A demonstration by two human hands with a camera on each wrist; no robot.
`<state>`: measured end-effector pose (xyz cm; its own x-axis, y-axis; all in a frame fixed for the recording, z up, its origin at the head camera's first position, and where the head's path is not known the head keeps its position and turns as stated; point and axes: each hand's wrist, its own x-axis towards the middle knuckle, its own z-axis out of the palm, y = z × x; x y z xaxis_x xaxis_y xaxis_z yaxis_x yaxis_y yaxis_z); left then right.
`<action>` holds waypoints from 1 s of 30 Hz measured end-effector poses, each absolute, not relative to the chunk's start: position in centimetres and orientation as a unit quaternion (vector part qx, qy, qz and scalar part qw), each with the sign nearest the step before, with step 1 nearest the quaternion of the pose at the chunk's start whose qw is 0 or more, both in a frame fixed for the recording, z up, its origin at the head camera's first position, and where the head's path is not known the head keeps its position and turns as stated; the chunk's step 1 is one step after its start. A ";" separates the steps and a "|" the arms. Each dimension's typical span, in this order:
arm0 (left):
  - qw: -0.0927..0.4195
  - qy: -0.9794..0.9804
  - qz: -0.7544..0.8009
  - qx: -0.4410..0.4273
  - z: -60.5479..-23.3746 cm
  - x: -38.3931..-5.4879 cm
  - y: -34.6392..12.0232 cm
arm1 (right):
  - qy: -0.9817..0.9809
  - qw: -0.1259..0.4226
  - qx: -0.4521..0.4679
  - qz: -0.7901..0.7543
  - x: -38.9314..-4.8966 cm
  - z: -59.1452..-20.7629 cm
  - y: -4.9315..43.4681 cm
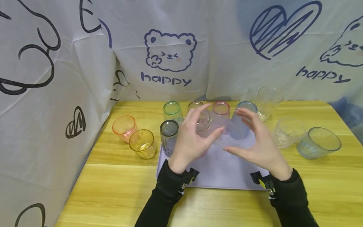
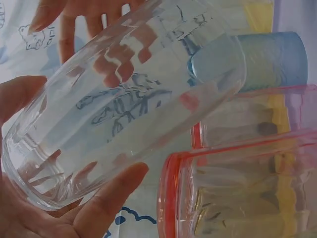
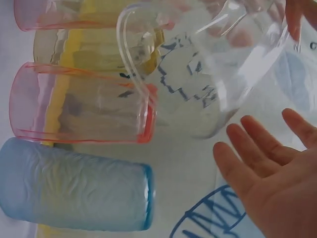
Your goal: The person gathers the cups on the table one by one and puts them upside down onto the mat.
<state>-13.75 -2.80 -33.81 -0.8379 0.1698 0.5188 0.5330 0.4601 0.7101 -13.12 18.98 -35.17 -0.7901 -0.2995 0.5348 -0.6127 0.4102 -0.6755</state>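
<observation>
My left hand [image 1: 191, 138] grips a clear drinking glass [image 2: 124, 109] near its base, thumb on one side and fingers on the other. The glass lies tilted, its mouth towards my right hand [image 1: 261, 145], and is held above a lavender tray [image 1: 224, 173]. My right hand's fingers are spread apart beside the glass, not wrapped round it, in the right wrist view. Behind the hands on the tray stand a blue glass [image 3: 74, 188], a red-rimmed glass [image 1: 221, 110], a green-rimmed glass [image 1: 172, 110] and a brown-rimmed glass [image 1: 195, 105]. A dark glass [image 1: 169, 134] is close to my left hand.
Left of the tray, an orange glass [image 1: 124, 127] and a yellow glass [image 1: 143, 145] stand on the wooden table [image 1: 113, 189]. To the right are a blue-grey glass [image 1: 317, 143], a short clear glass [image 1: 289, 132] and more clear glassware [image 1: 266, 101]. A printed cloth [image 1: 221, 63] hangs behind.
</observation>
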 end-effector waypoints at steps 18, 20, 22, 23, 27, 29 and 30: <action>0.179 -0.865 -0.416 -0.217 -34.3 -13.3 -1.5 | -0.902 0.149 0.253 0.315 -13.1 -37.0 16.3; 0.180 -0.867 -0.410 -0.220 -34.3 -13.3 -1.4 | -0.907 0.140 0.246 0.312 -13.2 -37.1 16.2; 0.181 -0.868 -0.405 -0.221 -34.4 -13.4 -1.3 | -0.910 0.133 0.240 0.312 -13.2 -37.1 16.2; 0.181 -0.869 -0.403 -0.221 -34.5 -13.4 -1.3 | -0.910 0.130 0.238 0.313 -13.2 -37.1 16.2; 0.180 -0.871 -0.400 -0.219 -34.5 -13.3 -1.2 | -0.911 0.125 0.235 0.315 -13.2 -37.0 16.2; 0.178 -0.873 -0.398 -0.220 -34.5 -13.3 -1.2 | -0.911 0.125 0.235 0.316 -13.2 -37.0 16.2; 0.176 -0.874 -0.397 -0.220 -34.5 -13.3 -1.2 | -0.910 0.124 0.235 0.318 -13.2 -37.0 16.2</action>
<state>-13.32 -1.18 -34.51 -0.8414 0.2451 0.4816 0.5240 0.5881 0.6161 -13.17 16.23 -37.03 -0.8583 -0.3494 0.3759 -0.5074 0.6876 -0.5194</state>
